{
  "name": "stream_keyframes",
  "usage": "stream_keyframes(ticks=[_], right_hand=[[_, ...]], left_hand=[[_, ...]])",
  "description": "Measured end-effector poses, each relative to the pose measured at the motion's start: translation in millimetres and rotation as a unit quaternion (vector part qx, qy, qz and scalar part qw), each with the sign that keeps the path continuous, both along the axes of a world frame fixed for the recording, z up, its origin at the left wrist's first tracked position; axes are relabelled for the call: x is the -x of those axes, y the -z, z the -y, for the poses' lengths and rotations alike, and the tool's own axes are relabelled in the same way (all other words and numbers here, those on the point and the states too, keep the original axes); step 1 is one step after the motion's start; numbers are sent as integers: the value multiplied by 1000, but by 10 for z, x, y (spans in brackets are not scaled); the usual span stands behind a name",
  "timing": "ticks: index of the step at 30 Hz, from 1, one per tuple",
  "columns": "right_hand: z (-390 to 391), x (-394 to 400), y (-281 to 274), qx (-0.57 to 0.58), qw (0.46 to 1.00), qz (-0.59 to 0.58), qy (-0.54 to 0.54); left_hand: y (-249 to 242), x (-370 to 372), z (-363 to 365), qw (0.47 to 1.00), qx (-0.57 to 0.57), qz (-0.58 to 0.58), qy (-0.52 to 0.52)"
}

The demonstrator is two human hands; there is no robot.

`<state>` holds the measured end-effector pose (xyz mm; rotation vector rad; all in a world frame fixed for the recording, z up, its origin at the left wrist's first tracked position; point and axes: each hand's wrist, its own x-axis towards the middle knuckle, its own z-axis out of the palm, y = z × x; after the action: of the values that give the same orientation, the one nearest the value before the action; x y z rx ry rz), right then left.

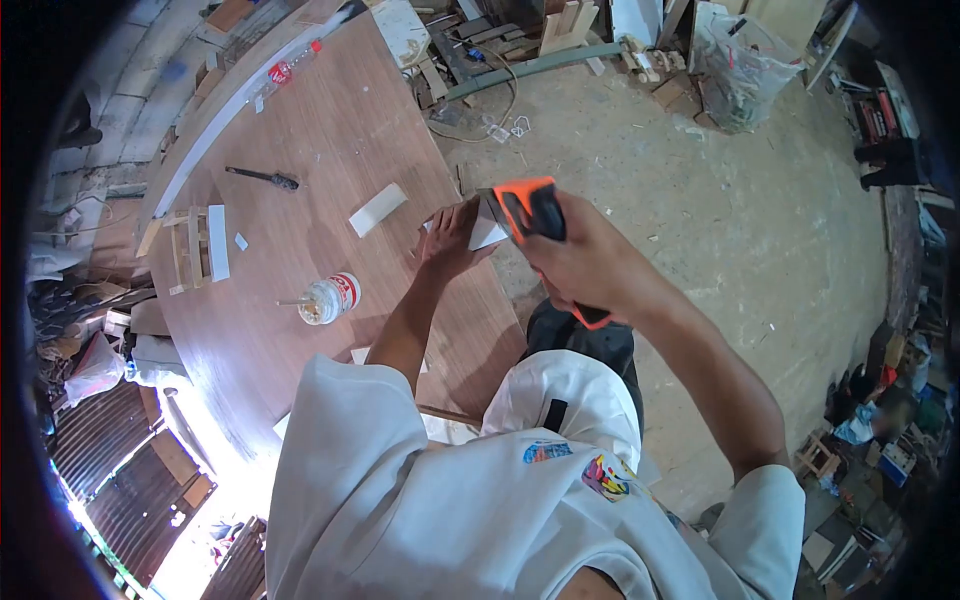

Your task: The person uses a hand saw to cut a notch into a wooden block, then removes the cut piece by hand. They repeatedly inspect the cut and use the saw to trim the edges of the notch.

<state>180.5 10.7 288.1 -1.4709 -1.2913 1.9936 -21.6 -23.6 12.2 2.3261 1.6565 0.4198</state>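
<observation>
My right hand [585,255] is wrapped round the orange and black handle of a handsaw [530,200], above the table's right edge. Most of the blade is hidden or seen nearly edge-on. Close by, my left hand [450,238] presses and grips a white piece of board [488,233] that juts past the table edge. The saw's front lies over or right beside this piece; whether it touches cannot be made out. A loose pale block [378,210] rests on the wooden table [300,220], left of my left hand.
On the table are a jar with a red and white label [330,298], a dark slim tool [262,178], a plastic bottle [290,67], a white strip [218,243] and a small wooden frame [188,250]. Scrap wood and a plastic bag [745,75] stand on the floor.
</observation>
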Motion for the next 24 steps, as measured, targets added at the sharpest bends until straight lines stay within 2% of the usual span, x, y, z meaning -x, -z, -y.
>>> stream_keyframes(ticks=[2, 8, 10, 12, 14, 16, 18, 22, 23, 24], right_hand=[[-219, 97, -85, 42, 998, -12, -34], [-589, 251, 404, 83, 995, -60, -20], [-520, 423, 881, 83, 992, -83, -42], [-483, 656, 1406, -20, 997, 69, -23], [-440, 793, 1683, -38, 998, 39, -11], [-373, 796, 1563, -43, 999, 11, -9], [-449, 631, 1376, 13, 999, -16, 26], [-402, 412, 1569, 9, 999, -25, 22], [-298, 400, 1596, -61, 998, 2, 26], [-167, 382, 1580, -63, 998, 3, 24]], left_hand=[[24, 5, 25, 1000, 10, -8, -2], [29, -60, -80, 998, -6, -59, -3], [25, -13, 86, 998, 21, -66, -13], [161, 27, 32, 998, 23, -54, 16], [286, 86, -18, 996, -25, -75, 36], [220, 41, 45, 999, 17, -50, 12], [118, 6, 91, 998, 11, -60, 15], [33, 1, 1, 998, 54, -36, 4], [30, -3, 8, 999, 32, -29, 5], [46, -2, 14, 1000, 9, -22, 5]])
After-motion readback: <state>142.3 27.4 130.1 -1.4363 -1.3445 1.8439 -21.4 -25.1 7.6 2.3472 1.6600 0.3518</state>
